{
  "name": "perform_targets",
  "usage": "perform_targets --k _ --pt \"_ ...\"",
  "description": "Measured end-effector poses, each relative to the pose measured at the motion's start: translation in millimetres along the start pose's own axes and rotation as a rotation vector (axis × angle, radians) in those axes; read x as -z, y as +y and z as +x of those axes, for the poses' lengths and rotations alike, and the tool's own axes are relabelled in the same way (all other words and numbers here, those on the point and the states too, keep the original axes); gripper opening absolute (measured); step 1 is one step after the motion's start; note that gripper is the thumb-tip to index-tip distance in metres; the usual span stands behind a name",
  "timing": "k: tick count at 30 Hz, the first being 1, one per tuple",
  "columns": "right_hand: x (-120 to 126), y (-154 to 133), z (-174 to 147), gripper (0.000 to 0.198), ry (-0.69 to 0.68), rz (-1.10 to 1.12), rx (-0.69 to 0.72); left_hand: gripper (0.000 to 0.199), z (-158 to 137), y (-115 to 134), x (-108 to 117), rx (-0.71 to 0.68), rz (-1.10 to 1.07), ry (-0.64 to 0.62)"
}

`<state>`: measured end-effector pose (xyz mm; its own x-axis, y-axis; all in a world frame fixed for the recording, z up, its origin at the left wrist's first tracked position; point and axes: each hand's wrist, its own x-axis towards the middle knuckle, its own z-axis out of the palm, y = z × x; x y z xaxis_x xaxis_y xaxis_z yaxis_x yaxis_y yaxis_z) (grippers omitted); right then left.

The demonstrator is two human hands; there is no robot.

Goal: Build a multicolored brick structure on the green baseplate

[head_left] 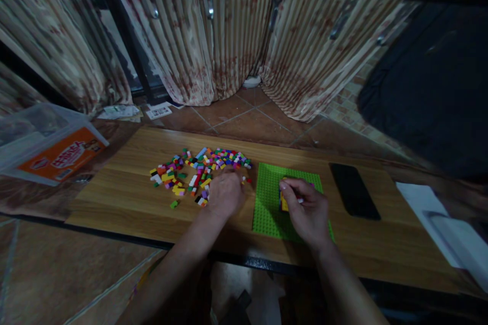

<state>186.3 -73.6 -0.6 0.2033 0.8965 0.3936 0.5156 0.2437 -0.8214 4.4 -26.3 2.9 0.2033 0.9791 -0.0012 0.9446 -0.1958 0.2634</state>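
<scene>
My left hand [227, 193] reaches into the right side of a spread of small, many-coloured toy building bricks [198, 175]. Its fingers point down and away from me, so their tips and anything between them are hidden. Over the green studded baseplate [267, 203] is my right hand [309, 209], thumb and fingertips drawn together in a pinch. What the pinch holds is too small to make out. Under and beside those fingers, yellow bricks [284, 204] stand on the baseplate, partly covered by the hand. A small pale piece shows below the curled fingers.
A black phone [354, 190] lies right of the baseplate on the wooden table [118, 183]. White papers [430, 218] are at the right end. A clear plastic tub with an orange label [63, 155] stands at the left. Striped curtains [236, 45] hang behind.
</scene>
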Motion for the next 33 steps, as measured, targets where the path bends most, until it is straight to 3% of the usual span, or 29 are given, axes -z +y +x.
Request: perform_targets --k 7,11,15,20,30,33 --pt "0.4 -1.2 0.6 0.017 -0.008 0.011 -0.001 0.020 0.9 2.1 4.2 -0.041 -0.071 0.002" --pt "0.5 1.5 0.7 0.017 -0.022 -0.002 0.004 0.016 1.6 1.2 6.4 -0.107 -0.419 -0.026" --pt "0.4 1.5 0.2 0.018 -0.078 0.016 0.019 0.014 2.4 4.1 4.3 -0.261 -0.848 -0.157" --pt "2.9 -5.1 0.7 0.019 -0.222 0.017 0.093 0.014 1.3 10.7 4.8 -0.243 -1.093 -0.316" --pt "7.2 -2.3 2.1 0.016 -0.294 -0.019 0.109 0.017 1.2 17.7 5.8 -0.211 -1.235 -0.360" --pt "15.2 1.0 2.9 0.014 -0.258 -0.026 0.082 0.020 1.9 18.2 5.5 -0.191 -1.231 -0.348"
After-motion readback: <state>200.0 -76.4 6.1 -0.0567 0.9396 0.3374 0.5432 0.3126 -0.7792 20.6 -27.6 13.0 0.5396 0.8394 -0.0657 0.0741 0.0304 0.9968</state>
